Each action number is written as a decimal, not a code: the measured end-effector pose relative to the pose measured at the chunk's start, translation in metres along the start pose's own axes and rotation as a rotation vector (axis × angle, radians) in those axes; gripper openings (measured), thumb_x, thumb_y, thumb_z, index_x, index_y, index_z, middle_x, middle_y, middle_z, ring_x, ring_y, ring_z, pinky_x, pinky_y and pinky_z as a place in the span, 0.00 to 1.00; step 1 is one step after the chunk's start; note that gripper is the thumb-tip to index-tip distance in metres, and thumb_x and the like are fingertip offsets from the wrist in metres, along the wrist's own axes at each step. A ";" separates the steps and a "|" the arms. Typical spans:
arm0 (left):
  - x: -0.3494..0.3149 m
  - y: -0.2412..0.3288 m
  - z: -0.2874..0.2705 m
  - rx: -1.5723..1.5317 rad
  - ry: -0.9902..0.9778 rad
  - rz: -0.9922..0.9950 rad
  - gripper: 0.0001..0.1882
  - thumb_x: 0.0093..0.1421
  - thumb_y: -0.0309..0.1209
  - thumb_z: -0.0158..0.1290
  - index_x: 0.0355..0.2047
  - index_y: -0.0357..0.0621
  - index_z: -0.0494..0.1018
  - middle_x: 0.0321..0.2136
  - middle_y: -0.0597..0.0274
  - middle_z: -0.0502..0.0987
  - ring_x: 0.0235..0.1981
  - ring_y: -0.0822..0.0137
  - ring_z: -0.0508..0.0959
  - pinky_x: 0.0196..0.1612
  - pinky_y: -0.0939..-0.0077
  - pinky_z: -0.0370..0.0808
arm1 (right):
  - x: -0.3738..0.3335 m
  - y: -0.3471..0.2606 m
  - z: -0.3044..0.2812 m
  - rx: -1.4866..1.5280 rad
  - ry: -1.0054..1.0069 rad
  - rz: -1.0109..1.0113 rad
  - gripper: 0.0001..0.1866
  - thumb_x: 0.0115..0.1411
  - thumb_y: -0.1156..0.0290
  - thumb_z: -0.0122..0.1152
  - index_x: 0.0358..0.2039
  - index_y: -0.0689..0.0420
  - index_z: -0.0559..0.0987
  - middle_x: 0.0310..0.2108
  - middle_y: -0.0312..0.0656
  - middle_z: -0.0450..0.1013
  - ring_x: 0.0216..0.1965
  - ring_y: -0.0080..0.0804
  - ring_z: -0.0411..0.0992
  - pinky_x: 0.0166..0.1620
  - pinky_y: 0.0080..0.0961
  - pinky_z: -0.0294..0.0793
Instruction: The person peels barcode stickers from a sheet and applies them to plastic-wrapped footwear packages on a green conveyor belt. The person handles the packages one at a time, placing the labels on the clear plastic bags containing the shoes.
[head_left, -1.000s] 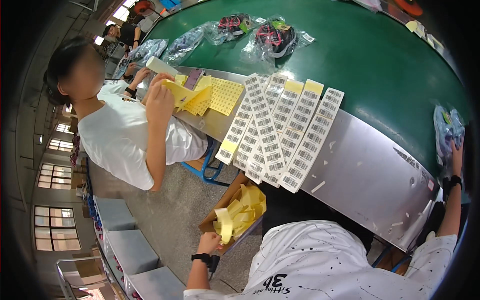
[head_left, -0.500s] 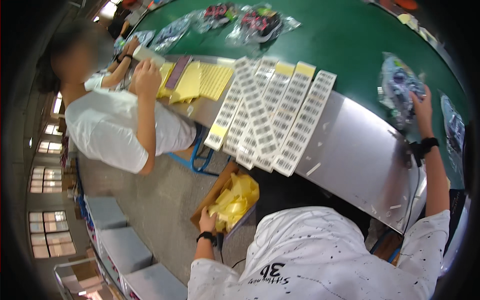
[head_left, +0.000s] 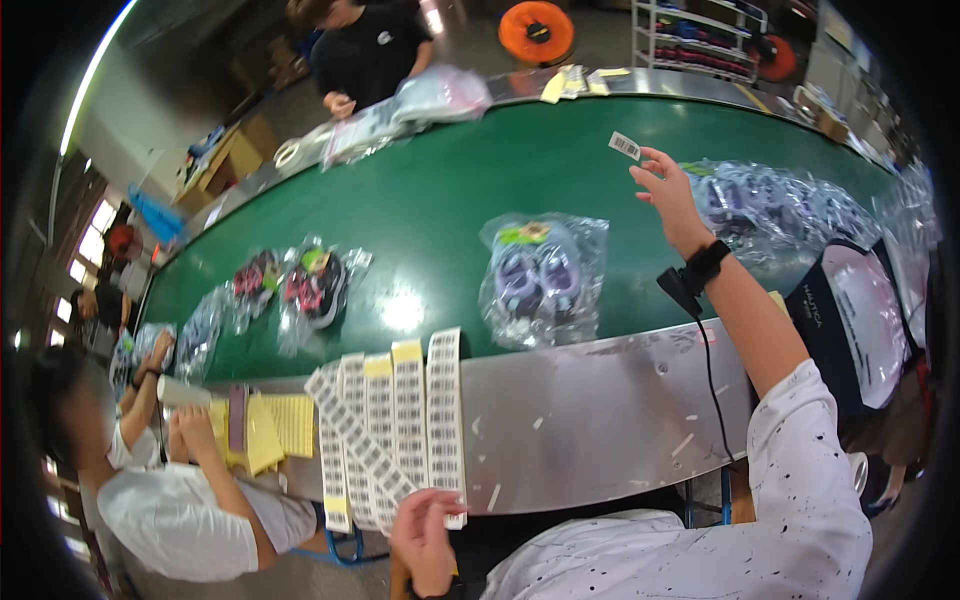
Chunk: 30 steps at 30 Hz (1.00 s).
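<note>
My right hand [head_left: 668,195] is raised over the green belt, with a small white barcode label [head_left: 625,146] at its fingertips. Below and left of it lies a clear bag with a pair of pale blue and purple shoes [head_left: 540,275]. My left hand [head_left: 425,540] is low at the metal edge, by the lower ends of the barcode label strips [head_left: 445,400]. Its fingers are loosely bent and apart, and I see nothing held in them. Several strips lie side by side, one slanting across others.
More bagged shoes [head_left: 780,200] lie at the right, beside a dark bag [head_left: 835,320]. Two bagged dark and red pairs [head_left: 312,290] sit left on the green belt [head_left: 420,200]. A co-worker [head_left: 190,500] sits at left near yellow sheets [head_left: 265,430]; another person [head_left: 370,55] stands across.
The view has swung right and up. My right hand has left the bagged shoes and risen, with a label at its fingertips. My left hand has moved from the box of yellow paper to the strips.
</note>
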<state>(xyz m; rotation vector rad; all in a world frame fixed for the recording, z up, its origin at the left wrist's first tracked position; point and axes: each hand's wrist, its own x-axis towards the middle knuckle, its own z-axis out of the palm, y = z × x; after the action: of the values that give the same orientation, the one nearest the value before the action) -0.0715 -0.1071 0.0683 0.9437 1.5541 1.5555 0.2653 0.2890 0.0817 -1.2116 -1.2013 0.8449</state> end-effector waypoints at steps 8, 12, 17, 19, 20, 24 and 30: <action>0.032 -0.070 0.079 -0.087 -0.312 -0.182 0.08 0.67 0.23 0.47 0.44 0.33 0.70 0.33 0.52 0.79 0.30 0.69 0.80 0.37 0.78 0.77 | 0.011 0.080 -0.005 0.266 0.000 0.522 0.06 0.55 0.74 0.64 0.29 0.56 0.74 0.20 0.34 0.67 0.13 0.19 0.60 0.15 0.20 0.61; 0.030 -0.073 0.078 -0.079 -0.287 -0.208 0.08 0.67 0.23 0.47 0.43 0.32 0.70 0.34 0.52 0.79 0.30 0.69 0.80 0.36 0.79 0.77 | 0.009 0.124 0.024 0.281 0.020 0.540 0.06 0.54 0.78 0.64 0.27 0.61 0.74 0.17 0.36 0.65 0.14 0.21 0.62 0.15 0.21 0.61; 0.020 -0.073 0.083 0.075 -0.293 -0.159 0.06 0.64 0.19 0.49 0.40 0.30 0.71 0.32 0.50 0.79 0.28 0.69 0.80 0.34 0.79 0.77 | 0.021 0.135 0.050 0.221 0.067 0.511 0.05 0.52 0.80 0.64 0.25 0.64 0.75 0.17 0.38 0.68 0.12 0.23 0.64 0.13 0.23 0.61; 0.021 -0.068 0.084 0.111 -0.325 -0.149 0.06 0.63 0.19 0.49 0.40 0.30 0.70 0.32 0.50 0.79 0.29 0.68 0.80 0.35 0.79 0.78 | 0.017 0.136 0.058 0.169 0.109 0.518 0.05 0.52 0.80 0.64 0.25 0.64 0.75 0.17 0.38 0.68 0.12 0.24 0.64 0.13 0.24 0.62; 0.022 -0.066 0.085 0.128 -0.344 -0.142 0.06 0.63 0.19 0.49 0.40 0.29 0.70 0.32 0.50 0.79 0.29 0.68 0.80 0.35 0.78 0.78 | 0.015 0.134 0.060 0.142 0.131 0.518 0.05 0.52 0.80 0.64 0.25 0.64 0.75 0.17 0.38 0.68 0.12 0.24 0.65 0.13 0.24 0.63; 0.024 -0.073 0.083 0.080 -0.397 -0.153 0.08 0.61 0.19 0.51 0.41 0.29 0.71 0.33 0.50 0.79 0.31 0.67 0.81 0.38 0.77 0.78 | 0.017 0.136 0.070 0.050 0.179 0.492 0.05 0.51 0.79 0.65 0.24 0.64 0.76 0.19 0.42 0.72 0.13 0.27 0.69 0.13 0.26 0.68; 0.026 -0.087 0.061 0.104 -0.425 -0.085 0.11 0.60 0.25 0.56 0.43 0.36 0.74 0.32 0.58 0.79 0.29 0.72 0.80 0.34 0.80 0.77 | 0.007 0.140 0.105 -0.252 0.030 0.270 0.12 0.57 0.75 0.51 0.25 0.66 0.82 0.18 0.49 0.75 0.19 0.39 0.76 0.19 0.35 0.76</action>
<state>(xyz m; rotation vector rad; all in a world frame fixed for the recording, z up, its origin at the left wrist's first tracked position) -0.0293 -0.0554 -0.0183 1.1632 1.3573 1.1325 0.1806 0.3480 -0.0593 -1.6126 -1.1601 0.8870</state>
